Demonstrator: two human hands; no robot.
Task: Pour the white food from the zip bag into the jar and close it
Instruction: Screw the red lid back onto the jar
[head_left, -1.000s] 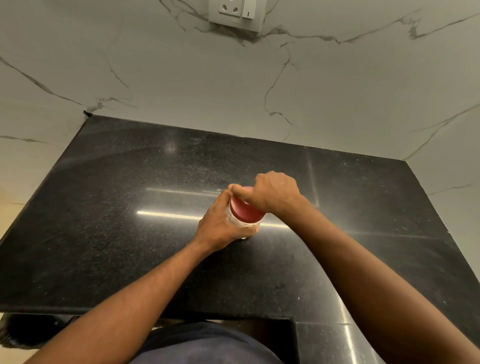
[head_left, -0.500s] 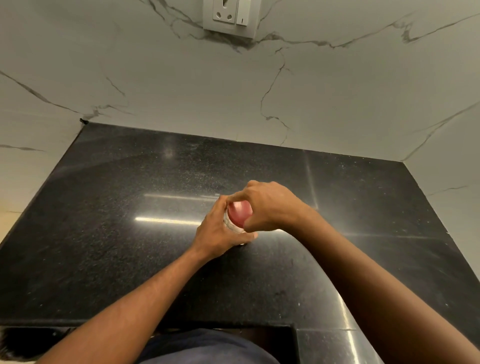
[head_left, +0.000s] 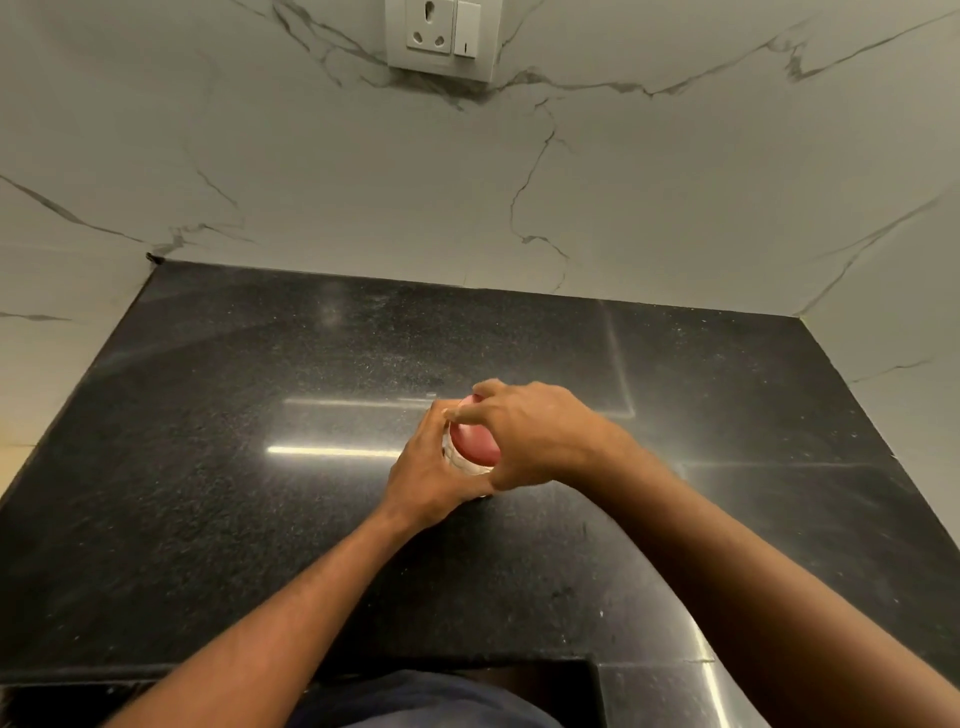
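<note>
A small clear jar (head_left: 453, 457) stands upright on the black countertop (head_left: 234, 467), with a red lid (head_left: 475, 447) on top of it. My left hand (head_left: 431, 473) wraps around the jar's body from the left. My right hand (head_left: 524, 436) covers the red lid from the right, fingers curled over its rim. Most of the jar is hidden by both hands, and its contents do not show. No zip bag is in view.
A marble-patterned wall (head_left: 467, 197) rises behind the counter and along its left and right sides, with a white socket and switch plate (head_left: 441, 36) high up. The counter's front edge has a cut-out (head_left: 467, 670) near my body.
My right hand has turned on the red lid, its fingers swinging round to the far side. My left hand stays on the jar. The view has tilted up, showing more wall.
</note>
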